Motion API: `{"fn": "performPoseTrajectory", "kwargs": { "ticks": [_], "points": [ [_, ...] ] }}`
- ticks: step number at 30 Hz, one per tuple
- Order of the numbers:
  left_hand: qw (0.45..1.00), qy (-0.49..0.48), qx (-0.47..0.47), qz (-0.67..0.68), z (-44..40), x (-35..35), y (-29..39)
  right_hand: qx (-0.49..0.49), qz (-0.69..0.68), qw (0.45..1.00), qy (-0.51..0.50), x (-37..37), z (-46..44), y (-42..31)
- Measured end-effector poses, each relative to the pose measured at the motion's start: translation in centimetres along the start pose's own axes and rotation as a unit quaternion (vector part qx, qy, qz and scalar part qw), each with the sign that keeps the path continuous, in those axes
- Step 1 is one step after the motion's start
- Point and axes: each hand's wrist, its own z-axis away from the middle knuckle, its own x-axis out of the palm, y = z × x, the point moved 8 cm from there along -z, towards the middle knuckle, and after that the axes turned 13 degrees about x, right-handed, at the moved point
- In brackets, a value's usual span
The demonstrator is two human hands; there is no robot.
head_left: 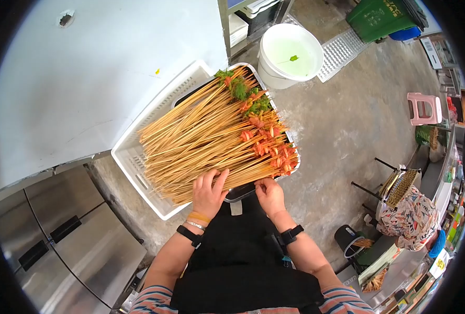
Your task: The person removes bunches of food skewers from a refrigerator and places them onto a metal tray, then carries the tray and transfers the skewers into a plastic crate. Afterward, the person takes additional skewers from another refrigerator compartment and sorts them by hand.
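Observation:
A large pile of wooden skewers [190,136] lies in a metal tray [237,194], which rests on a white plastic crate [154,201]. Red food pieces [269,144] and green leafy pieces [238,90] sit on the skewers' right-hand ends. My left hand [209,192] rests on the near skewers, fingers bent over their bare part; whether it grips any is unclear. Beside the tray's near right edge is my right hand [269,195], its fingers curled together near the food ends. What it holds, if anything, is hidden.
A white bucket [290,55] of pale green liquid stands beyond the crate. At left are a light grey surface [86,78] and steel cabinet doors [91,235]. A pink stool [424,108], a green bin [376,21] and a black bucket [346,240] stand on the right.

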Motion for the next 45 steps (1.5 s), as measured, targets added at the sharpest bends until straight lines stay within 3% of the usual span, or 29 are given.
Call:
{"fn": "performPoseTrajectory", "kwargs": {
  "ticks": [10, 18, 21, 23, 24, 26, 29, 33, 35, 39, 41, 45],
  "points": [
    [1.000, 0.004, -0.021, -0.006, 0.5, -0.7, -0.1, 0.004, 0.007, 0.999, -0.052, 0.6, 1.5, 0.8],
    [0.994, 0.063, -0.064, 0.055, 6.9, -7.0, 1.0, -0.038, 0.079, 0.974, -0.207, 1.5, 6.7, -1.2],
    [0.989, 0.115, -0.083, 0.041, 14.0, -9.0, 0.3, -0.016, 0.075, 0.956, -0.284, 4.2, 9.5, 1.1],
    [0.981, 0.052, -0.129, 0.136, 19.1, -7.6, -1.0, -0.017, 0.107, 0.939, -0.327, 6.3, 11.4, 2.5],
    [0.980, 0.069, -0.139, 0.125, 22.1, -8.2, -1.7, -0.037, 0.116, 0.935, -0.334, 7.4, 12.6, 1.8],
    [0.965, 0.004, -0.214, 0.152, 29.6, -7.5, -3.6, -0.060, 0.210, 0.903, -0.369, 9.7, 15.5, 1.0],
    [0.946, 0.089, -0.281, 0.132, 41.1, -8.7, -5.7, -0.096, 0.252, 0.890, -0.367, 13.9, 18.5, -0.9],
    [0.917, 0.130, -0.358, 0.121, 56.0, -12.6, -7.8, -0.119, 0.353, 0.852, -0.367, 21.1, 23.3, -2.3],
    [0.871, 0.084, -0.469, 0.121, 63.9, -13.8, -8.4, -0.146, 0.359, 0.829, -0.402, 25.0, 27.2, -3.3],
    [0.843, 0.120, -0.510, 0.122, 72.0, -17.5, -10.2, -0.154, 0.420, 0.788, -0.424, 31.6, 31.5, -7.5],
    [0.839, 0.183, -0.501, 0.109, 73.6, -19.3, -12.7, -0.196, 0.368, 0.823, -0.386, 33.4, 31.8, -11.2],
    [0.838, 0.209, -0.487, 0.132, 72.9, -21.3, -20.4, -0.143, 0.355, 0.853, -0.354, 34.4, 30.0, -14.9]
  ]
}}
